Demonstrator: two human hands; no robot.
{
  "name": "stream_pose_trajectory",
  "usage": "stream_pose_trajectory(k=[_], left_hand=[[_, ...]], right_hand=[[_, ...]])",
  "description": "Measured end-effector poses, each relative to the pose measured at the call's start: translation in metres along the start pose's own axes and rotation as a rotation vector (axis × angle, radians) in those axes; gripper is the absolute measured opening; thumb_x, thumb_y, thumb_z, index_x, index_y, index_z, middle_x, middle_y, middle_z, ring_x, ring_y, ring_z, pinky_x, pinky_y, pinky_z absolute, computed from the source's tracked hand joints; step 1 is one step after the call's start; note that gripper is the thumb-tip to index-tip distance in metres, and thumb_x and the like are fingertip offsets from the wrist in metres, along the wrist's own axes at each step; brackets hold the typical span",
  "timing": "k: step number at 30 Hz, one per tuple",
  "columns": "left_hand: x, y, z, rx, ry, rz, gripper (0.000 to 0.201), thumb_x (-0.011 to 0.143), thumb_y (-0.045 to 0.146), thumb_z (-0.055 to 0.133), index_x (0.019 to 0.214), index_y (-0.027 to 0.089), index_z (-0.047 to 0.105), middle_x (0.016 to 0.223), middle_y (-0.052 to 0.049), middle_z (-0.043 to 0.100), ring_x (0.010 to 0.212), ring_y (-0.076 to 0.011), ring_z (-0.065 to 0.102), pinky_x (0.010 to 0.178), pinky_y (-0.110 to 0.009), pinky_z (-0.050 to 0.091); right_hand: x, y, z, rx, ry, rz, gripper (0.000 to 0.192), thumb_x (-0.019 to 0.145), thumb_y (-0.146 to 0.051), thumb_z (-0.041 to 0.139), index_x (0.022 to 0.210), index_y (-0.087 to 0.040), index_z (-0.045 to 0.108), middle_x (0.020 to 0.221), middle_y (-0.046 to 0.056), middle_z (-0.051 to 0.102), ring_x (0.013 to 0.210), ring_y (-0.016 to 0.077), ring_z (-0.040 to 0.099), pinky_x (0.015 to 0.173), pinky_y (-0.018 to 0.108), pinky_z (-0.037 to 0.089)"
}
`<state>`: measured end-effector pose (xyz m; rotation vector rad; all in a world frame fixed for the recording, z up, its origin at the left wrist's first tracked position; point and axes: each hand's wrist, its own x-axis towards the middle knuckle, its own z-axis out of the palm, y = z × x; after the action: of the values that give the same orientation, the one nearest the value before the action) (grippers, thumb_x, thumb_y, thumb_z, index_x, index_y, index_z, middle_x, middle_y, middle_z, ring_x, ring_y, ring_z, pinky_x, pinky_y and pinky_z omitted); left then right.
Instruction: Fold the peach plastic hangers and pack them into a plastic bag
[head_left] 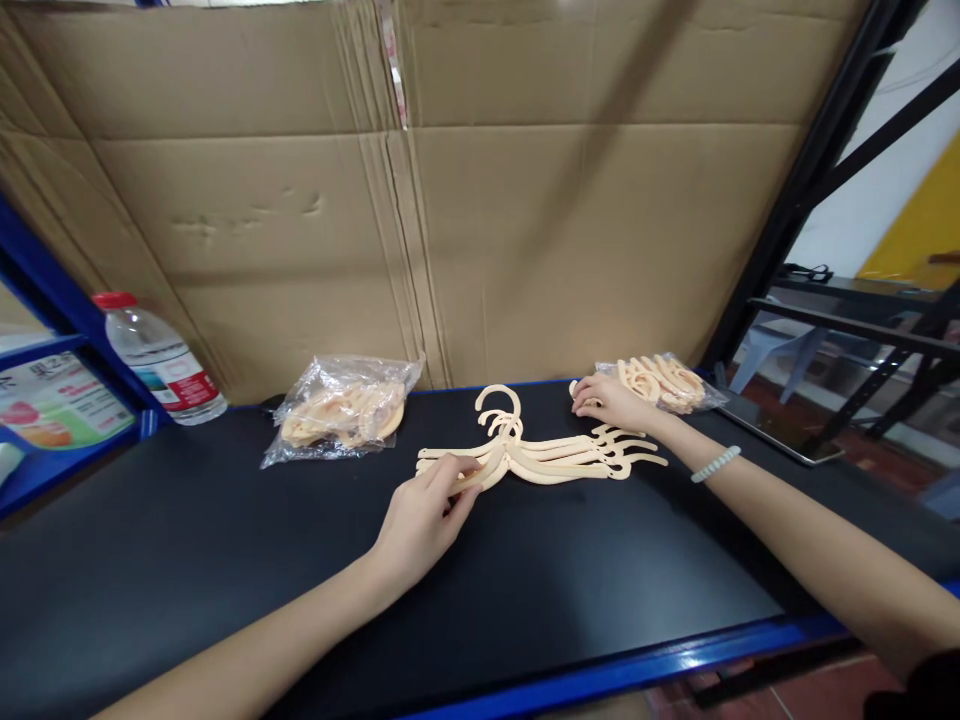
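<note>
Stacking step, by the look of it: my left hand [424,515] pinches the left end of the hangers [540,455] piled mid-table [225,560], fingers clenched on the arm. My right hand [611,400] lies loosely curled at the open bag [664,382] by the pile's right tips, nothing clearly gripped. Next move probably needs one hanger pulled out and hooks lined up. Sealed bag [341,410] and bottle [161,360] sit left.

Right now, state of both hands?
Left hand: pinching the left end of the hanger stack.
Right hand: resting on the bag of hangers, grip unclear.
</note>
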<state>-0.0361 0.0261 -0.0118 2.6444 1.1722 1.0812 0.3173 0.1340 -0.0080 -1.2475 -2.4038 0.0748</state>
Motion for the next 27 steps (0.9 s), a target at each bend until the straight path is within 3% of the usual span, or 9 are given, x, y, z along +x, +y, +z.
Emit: stream_pose_trajectory(k=[4, 8, 12, 17, 20, 23, 25, 27], left_hand=[[0.000, -0.001, 0.002, -0.024, 0.013, -0.010, 0.010, 0.089, 0.023, 0.049, 0.099, 0.022, 0.052, 0.095, -0.003, 0.068, 0.068, -0.0143, 0.064, 0.058, -0.024, 0.050], [0.001, -0.001, 0.002, -0.054, -0.012, -0.048, 0.011, 0.089, 0.023, 0.049, 0.099, 0.023, 0.053, 0.096, -0.003, 0.069, 0.070, -0.0153, 0.066, 0.060, -0.025, 0.052], [0.001, -0.002, 0.001, -0.058, -0.014, -0.071, 0.011, 0.088, 0.023, 0.050, 0.099, 0.023, 0.053, 0.093, -0.003, 0.069, 0.065, -0.0148, 0.065, 0.060, -0.026, 0.052], [0.002, -0.002, -0.001, -0.082, -0.007, -0.085, 0.011, 0.088, 0.022, 0.051, 0.099, 0.023, 0.053, 0.097, -0.003, 0.068, 0.069, -0.0142, 0.065, 0.062, -0.025, 0.052], [0.002, -0.001, -0.004, -0.098, 0.002, -0.093, 0.012, 0.088, 0.023, 0.051, 0.099, 0.022, 0.054, 0.100, -0.003, 0.067, 0.071, -0.0143, 0.064, 0.062, -0.025, 0.052], [0.002, 0.000, -0.006, -0.119, 0.031, -0.104, 0.012, 0.088, 0.024, 0.052, 0.100, 0.022, 0.054, 0.099, -0.004, 0.067, 0.072, -0.0144, 0.063, 0.061, -0.024, 0.051], [0.001, 0.001, -0.007, -0.127, 0.043, -0.107, 0.012, 0.088, 0.024, 0.052, 0.100, 0.022, 0.054, 0.098, -0.004, 0.067, 0.072, -0.0141, 0.063, 0.060, -0.024, 0.051], [0.001, 0.001, -0.007, -0.126, 0.042, -0.098, 0.011, 0.088, 0.023, 0.052, 0.099, 0.022, 0.053, 0.099, -0.004, 0.066, 0.073, -0.0141, 0.063, 0.061, -0.024, 0.051]], right_hand=[[-0.001, 0.002, -0.005, 0.014, -0.010, -0.001, 0.020, 0.080, -0.024, 0.057, 0.091, -0.019, 0.073, 0.104, 0.010, 0.065, 0.098, 0.0229, 0.059, 0.092, 0.040, 0.045], [0.000, 0.000, -0.009, 0.036, -0.037, -0.026, 0.017, 0.074, -0.016, 0.059, 0.084, -0.019, 0.073, 0.094, 0.008, 0.068, 0.087, 0.0210, 0.062, 0.084, 0.036, 0.049], [0.000, -0.003, -0.005, 0.076, 0.015, -0.028, 0.013, 0.075, -0.016, 0.058, 0.077, -0.019, 0.071, 0.090, 0.007, 0.067, 0.084, 0.0202, 0.062, 0.081, 0.036, 0.050], [-0.002, -0.008, -0.003, 0.129, 0.214, 0.028, 0.013, 0.080, -0.028, 0.060, 0.085, -0.020, 0.070, 0.104, 0.008, 0.061, 0.093, 0.0199, 0.059, 0.084, 0.037, 0.048], [-0.001, -0.022, -0.013, 0.182, 0.440, 0.123, 0.023, 0.084, -0.036, 0.057, 0.094, -0.020, 0.070, 0.096, 0.007, 0.057, 0.083, 0.0177, 0.057, 0.073, 0.034, 0.048], [-0.003, -0.049, -0.026, 0.424, 0.695, 0.234, 0.027, 0.082, -0.041, 0.060, 0.098, -0.021, 0.070, 0.078, 0.002, 0.056, 0.067, 0.0140, 0.051, 0.063, 0.030, 0.044], [-0.008, -0.069, -0.033, 0.682, 0.721, 0.295, 0.028, 0.083, -0.042, 0.061, 0.100, -0.021, 0.069, 0.069, -0.001, 0.053, 0.061, 0.0120, 0.047, 0.056, 0.027, 0.041], [-0.017, -0.088, -0.035, 0.937, 0.652, 0.347, 0.028, 0.083, -0.043, 0.062, 0.101, -0.022, 0.068, 0.059, -0.004, 0.045, 0.053, 0.0098, 0.042, 0.048, 0.024, 0.035]])
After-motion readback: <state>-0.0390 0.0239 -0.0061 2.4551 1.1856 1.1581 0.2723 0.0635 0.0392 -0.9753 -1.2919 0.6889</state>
